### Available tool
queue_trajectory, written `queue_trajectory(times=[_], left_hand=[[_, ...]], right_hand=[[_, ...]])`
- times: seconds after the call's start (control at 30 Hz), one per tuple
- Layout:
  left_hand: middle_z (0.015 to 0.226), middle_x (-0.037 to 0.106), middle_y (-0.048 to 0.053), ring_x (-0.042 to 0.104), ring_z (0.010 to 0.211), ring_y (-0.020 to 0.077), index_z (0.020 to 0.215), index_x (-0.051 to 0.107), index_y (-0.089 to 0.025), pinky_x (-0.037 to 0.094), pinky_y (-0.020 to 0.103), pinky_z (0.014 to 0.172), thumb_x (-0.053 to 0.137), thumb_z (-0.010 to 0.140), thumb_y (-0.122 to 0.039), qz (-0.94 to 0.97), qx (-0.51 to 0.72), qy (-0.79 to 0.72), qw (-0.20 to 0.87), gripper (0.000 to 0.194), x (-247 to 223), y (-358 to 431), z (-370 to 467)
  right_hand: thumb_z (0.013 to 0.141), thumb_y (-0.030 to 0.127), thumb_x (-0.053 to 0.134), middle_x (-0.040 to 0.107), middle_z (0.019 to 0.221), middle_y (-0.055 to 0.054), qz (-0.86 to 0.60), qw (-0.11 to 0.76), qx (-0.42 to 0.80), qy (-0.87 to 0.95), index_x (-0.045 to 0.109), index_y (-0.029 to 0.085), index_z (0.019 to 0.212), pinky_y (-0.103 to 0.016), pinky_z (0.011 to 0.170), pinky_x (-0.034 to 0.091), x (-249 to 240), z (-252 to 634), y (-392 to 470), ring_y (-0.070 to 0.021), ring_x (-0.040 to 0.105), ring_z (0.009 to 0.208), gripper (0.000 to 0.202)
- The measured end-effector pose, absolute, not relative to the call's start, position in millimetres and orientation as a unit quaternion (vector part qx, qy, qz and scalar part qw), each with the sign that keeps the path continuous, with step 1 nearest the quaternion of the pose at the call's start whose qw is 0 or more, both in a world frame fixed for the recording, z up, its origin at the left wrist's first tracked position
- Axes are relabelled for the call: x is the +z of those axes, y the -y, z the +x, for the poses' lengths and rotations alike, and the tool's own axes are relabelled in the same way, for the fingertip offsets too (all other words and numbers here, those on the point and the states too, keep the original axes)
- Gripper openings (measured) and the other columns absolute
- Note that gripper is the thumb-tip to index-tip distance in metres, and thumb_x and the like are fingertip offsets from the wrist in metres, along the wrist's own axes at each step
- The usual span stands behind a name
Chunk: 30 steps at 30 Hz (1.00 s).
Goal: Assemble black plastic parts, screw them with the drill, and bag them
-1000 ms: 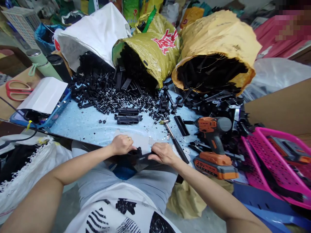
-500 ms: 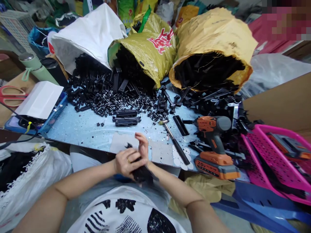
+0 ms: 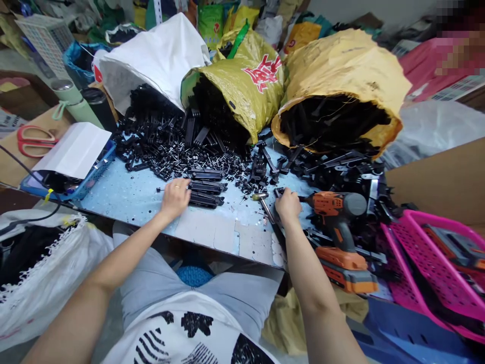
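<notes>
My left hand [image 3: 176, 197] is at the left end of a row of long black plastic parts [image 3: 206, 187] on the blue table, its fingers closed on the end of one part. My right hand [image 3: 288, 205] lies over a black plastic strip [image 3: 279, 192] beside the hammer [image 3: 265, 206], its fingers closed round the strip, most of which is hidden. The orange cordless drill [image 3: 337, 212] lies just right of that hand. Small black pieces with metal pins [image 3: 182, 159] are heaped behind the row.
White [image 3: 155, 55], green-gold [image 3: 246, 81] and yellow [image 3: 344, 65] sacks spill black parts at the back. A pink basket [image 3: 435, 253] stands right; a blue tray [image 3: 91, 177], scissors [image 3: 32, 141] and a green bottle [image 3: 76, 103] are left. Grey cardboard [image 3: 223, 235] lines the front edge.
My hands have parted from above my lap, left hand to the row and right hand to the strip by the hammer. The row has gained a black part. The view has shifted slightly.
</notes>
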<state>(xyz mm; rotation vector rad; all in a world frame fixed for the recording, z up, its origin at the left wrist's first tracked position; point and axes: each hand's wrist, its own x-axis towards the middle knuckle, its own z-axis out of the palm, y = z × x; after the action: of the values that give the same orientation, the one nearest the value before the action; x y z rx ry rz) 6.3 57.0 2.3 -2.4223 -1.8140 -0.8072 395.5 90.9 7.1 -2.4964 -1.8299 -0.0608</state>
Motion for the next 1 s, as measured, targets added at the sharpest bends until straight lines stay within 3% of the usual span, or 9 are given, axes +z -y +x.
queue_trajectory(times=[0.1,0.27,0.37,0.47,0.57,0.7,0.87,0.93,1.0], left_hand=[[0.114,0.054,0.020,0.046,0.110,0.0327,0.119,0.052,-0.008,0.037,0.045,0.093,0.044,0.082,-0.015,-0.651,-0.240,0.720,0.028,0.039,7,-60,-32],[0.110,0.054,0.021,0.046,0.107,0.0348,0.112,0.057,-0.011,0.041,0.046,0.086,0.042,0.077,-0.009,-0.636,-0.156,0.756,0.007,0.037,15,-102,-63],[0.113,0.053,0.020,0.045,0.109,0.0351,0.105,0.061,-0.014,0.041,0.047,0.085,0.038,0.081,-0.008,-0.680,-0.075,0.729,-0.015,0.034,17,-119,-66],[0.120,0.051,0.019,0.043,0.113,0.0344,0.103,0.062,-0.015,0.038,0.048,0.089,0.038,0.086,-0.012,-0.719,-0.019,0.695,-0.020,0.030,15,-123,-75],[0.126,0.049,0.018,0.038,0.120,0.0335,0.101,0.063,-0.015,0.033,0.051,0.096,0.042,0.087,-0.018,-0.754,-0.014,0.657,-0.014,0.025,15,-122,-85],[0.131,0.048,0.016,0.036,0.127,0.0299,0.112,0.056,-0.012,0.022,0.052,0.106,0.042,0.090,-0.020,-0.778,-0.141,0.612,-0.009,0.027,26,-107,-81],[0.103,0.062,0.011,0.061,0.090,0.0211,0.136,0.033,-0.011,0.047,0.036,0.082,0.035,0.096,-0.033,-0.693,-0.324,0.622,-0.169,0.046,41,-44,-29],[0.092,0.063,0.008,0.062,0.079,0.0188,0.132,0.037,-0.013,0.049,0.032,0.073,0.050,0.089,-0.040,-0.686,-0.336,0.600,-0.237,0.052,42,-15,-2],[0.093,0.062,0.007,0.062,0.083,0.0184,0.120,0.050,-0.015,0.050,0.031,0.076,0.053,0.088,-0.038,-0.703,-0.339,0.566,-0.266,0.040,40,7,22]], right_hand=[[0.078,0.027,0.054,0.053,0.114,-0.016,-0.771,0.154,-0.008,0.618,0.049,0.014,0.125,-0.034,0.075,0.045,30,375,-81,-0.0246,0.056,0.093,0.048],[0.073,0.030,0.061,0.055,0.107,-0.009,-0.519,0.375,0.169,0.749,0.055,0.020,0.106,-0.033,0.077,0.049,57,311,-38,-0.0205,0.057,0.091,0.035],[0.075,0.029,0.062,0.059,0.097,-0.007,-0.434,0.375,0.277,0.771,0.052,0.020,0.096,-0.034,0.081,0.048,41,290,-9,-0.0200,0.057,0.092,0.025],[0.079,0.028,0.061,0.060,0.095,-0.006,-0.427,0.294,0.320,0.793,0.053,0.019,0.091,-0.034,0.081,0.048,14,293,11,-0.0194,0.058,0.090,0.017],[0.081,0.034,0.062,0.061,0.103,-0.009,-0.461,0.208,0.268,0.820,0.056,0.018,0.105,-0.038,0.086,0.045,0,294,21,-0.0225,0.056,0.097,0.029],[0.084,0.041,0.058,0.058,0.119,-0.012,-0.452,0.164,0.232,0.846,0.051,0.020,0.126,-0.045,0.097,0.039,-2,265,18,-0.0266,0.050,0.112,0.047],[0.089,0.044,0.050,0.058,0.119,-0.009,-0.456,0.285,0.429,0.726,0.050,0.023,0.127,-0.038,0.091,0.046,-1,232,3,-0.0208,0.058,0.103,0.043],[0.088,0.049,0.047,0.060,0.109,-0.008,-0.455,0.334,0.550,0.615,0.044,0.024,0.132,-0.034,0.074,0.053,2,225,-1,-0.0175,0.063,0.084,0.051],[0.088,0.054,0.044,0.062,0.089,-0.004,-0.441,0.355,0.636,0.525,0.036,0.025,0.138,-0.029,0.059,0.053,5,220,0,-0.0147,0.061,0.065,0.059]])
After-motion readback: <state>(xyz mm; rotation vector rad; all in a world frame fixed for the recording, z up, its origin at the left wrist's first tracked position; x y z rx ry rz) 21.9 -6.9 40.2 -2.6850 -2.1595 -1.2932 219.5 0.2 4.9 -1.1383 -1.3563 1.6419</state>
